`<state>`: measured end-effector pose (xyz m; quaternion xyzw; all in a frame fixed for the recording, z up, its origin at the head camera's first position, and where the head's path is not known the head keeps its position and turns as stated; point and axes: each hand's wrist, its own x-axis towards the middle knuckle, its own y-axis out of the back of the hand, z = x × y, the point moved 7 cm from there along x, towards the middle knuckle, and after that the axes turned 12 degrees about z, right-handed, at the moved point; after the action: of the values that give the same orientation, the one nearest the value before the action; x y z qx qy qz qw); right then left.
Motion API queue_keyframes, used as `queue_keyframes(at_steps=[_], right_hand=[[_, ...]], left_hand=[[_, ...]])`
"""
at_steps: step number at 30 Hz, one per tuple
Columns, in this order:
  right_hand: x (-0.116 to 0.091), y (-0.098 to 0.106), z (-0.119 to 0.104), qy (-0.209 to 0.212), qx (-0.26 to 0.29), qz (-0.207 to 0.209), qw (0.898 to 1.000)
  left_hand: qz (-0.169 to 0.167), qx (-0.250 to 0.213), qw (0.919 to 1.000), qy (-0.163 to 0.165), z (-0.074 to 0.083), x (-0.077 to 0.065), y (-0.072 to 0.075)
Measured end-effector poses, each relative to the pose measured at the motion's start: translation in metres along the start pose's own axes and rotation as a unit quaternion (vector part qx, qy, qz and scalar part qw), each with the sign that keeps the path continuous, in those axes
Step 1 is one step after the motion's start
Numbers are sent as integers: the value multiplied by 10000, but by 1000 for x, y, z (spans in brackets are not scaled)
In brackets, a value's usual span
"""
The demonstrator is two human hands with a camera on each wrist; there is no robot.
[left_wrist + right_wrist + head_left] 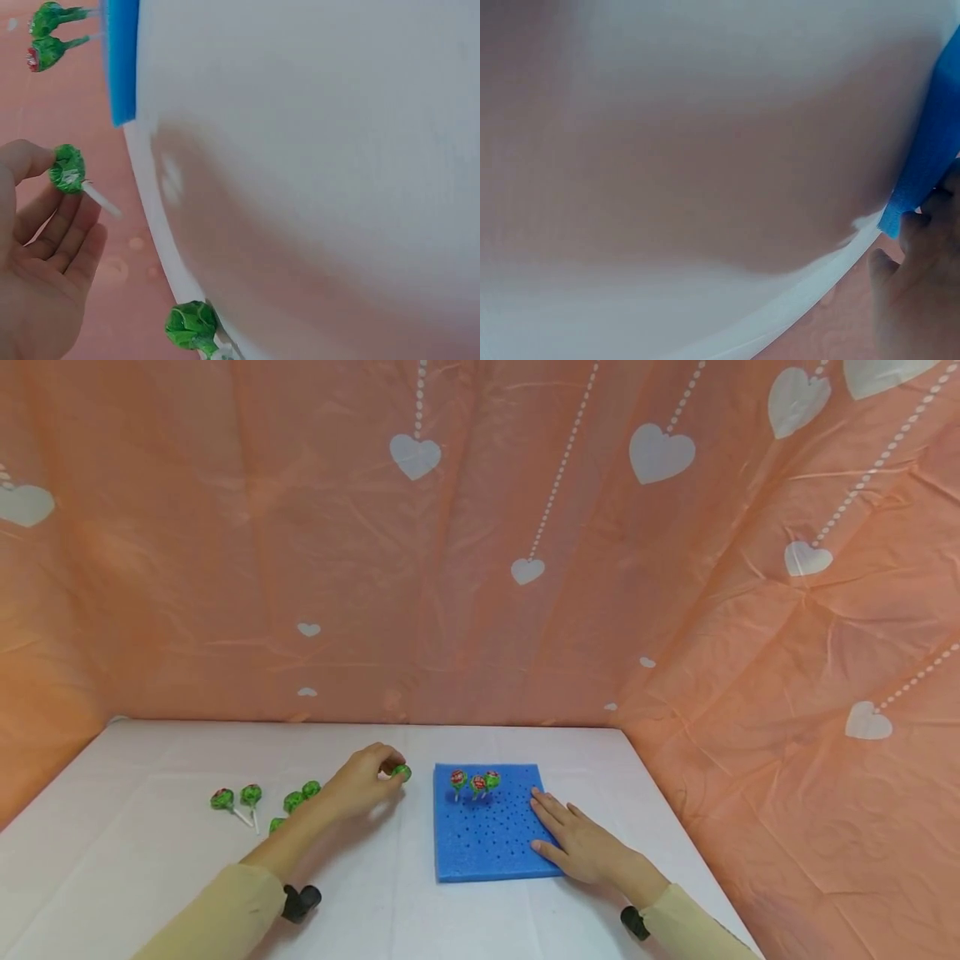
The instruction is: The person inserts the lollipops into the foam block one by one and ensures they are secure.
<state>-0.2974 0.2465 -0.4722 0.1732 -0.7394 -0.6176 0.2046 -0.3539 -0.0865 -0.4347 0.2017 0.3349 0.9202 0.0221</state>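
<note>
My left hand (367,783) pinches a green-wrapped lollipop (69,169) by its round head, between thumb and fingers. Its white stick (103,201) points away from the palm in the left wrist view. The hand is above the table, left of a blue foam board (487,852) full of small holes. Upright near the board's far edge stand three lollipops (477,785) with red and green wrappers, their sticks in the foam. My right hand (585,846) lies flat with spread fingers on the board's right edge; in the right wrist view its fingers rest along the blue side (922,165).
Left of the board, several loose lollipops lie on the white table (390,910), among them one (251,794) with its stick toward me and one (293,802) partly behind my left forearm. An orange curtain (465,610) with white hearts rises behind the table and along its right side.
</note>
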Motion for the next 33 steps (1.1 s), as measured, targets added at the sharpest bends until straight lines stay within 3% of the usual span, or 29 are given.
queue_keyframes(at_steps=[14, 26, 33], right_hand=[[-1, 1, -2, 32, 39, 29, 10000], [-1, 1, -3, 53, 67, 22, 10000], [-1, 1, -1, 37, 53, 48, 10000]], left_hand=[[955, -685, 9918, -507, 30, -5, 5], [1010, -1297, 9851, -504, 57, -7, -7], [958, -1578, 9816, -491, 73, -4, -21]])
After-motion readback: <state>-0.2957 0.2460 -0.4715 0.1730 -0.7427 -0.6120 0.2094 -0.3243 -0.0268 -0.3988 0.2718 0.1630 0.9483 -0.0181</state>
